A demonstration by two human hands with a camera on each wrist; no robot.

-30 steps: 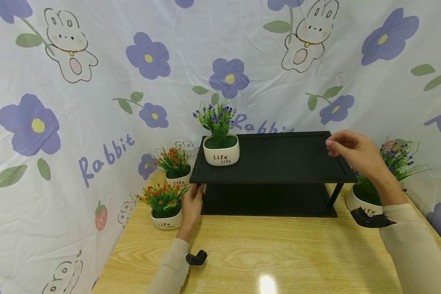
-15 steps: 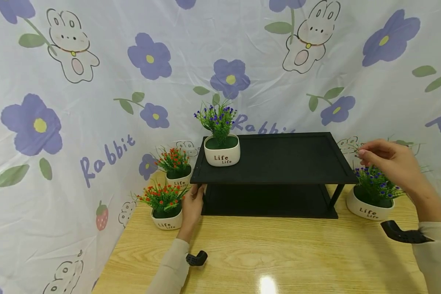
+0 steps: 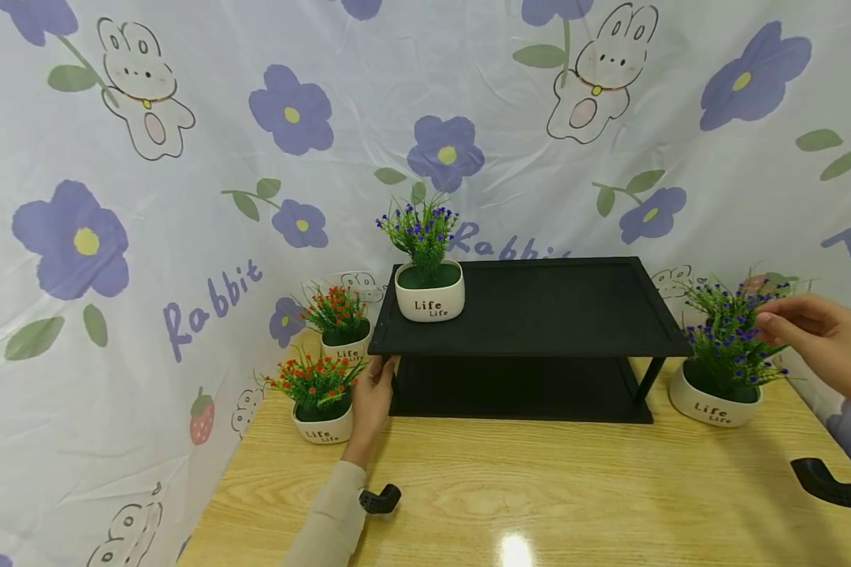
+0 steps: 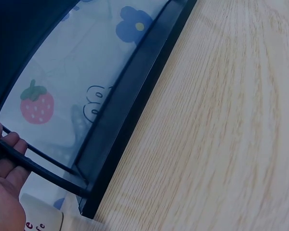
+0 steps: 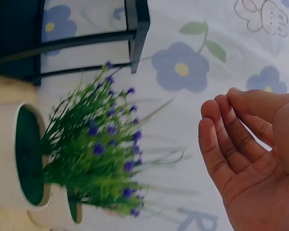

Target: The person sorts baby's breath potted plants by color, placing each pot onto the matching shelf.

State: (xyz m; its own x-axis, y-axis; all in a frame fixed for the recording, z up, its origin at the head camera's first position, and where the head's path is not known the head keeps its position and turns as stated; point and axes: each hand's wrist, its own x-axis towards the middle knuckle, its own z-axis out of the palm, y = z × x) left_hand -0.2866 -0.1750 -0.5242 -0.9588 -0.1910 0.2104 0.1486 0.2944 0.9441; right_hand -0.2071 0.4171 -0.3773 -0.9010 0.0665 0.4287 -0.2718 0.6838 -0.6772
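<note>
Four small white pots marked "Life" stand about a black two-tier shelf on a pale wooden bench, in front of a cloth backdrop printed with purple flowers and rabbits. Left hand: at the shelf's near left corner, fingers curled round a thin black side bar of the frame, gripping it; wrist view confirms contact. Right hand: held in the air at far right, just beside the top sprigs of the blue-flowered pot on the bench, fingers loosely bent and relaxed, holding nothing; whether the fingertips touch the sprigs I cannot tell. That pot stands upright on the bench just right of the shelf's right legs, near but apart from them. A second blue-flowered pot sits upright on the shelf's top tier, at its left end. Two red-flowered pots stand on the bench left of the shelf: the near one just beside the left hand, the far one behind it, close to the backdrop. Lower tier of the shelf lies in shadow. Black wrist-mounted gear shows at both sleeves.
</note>
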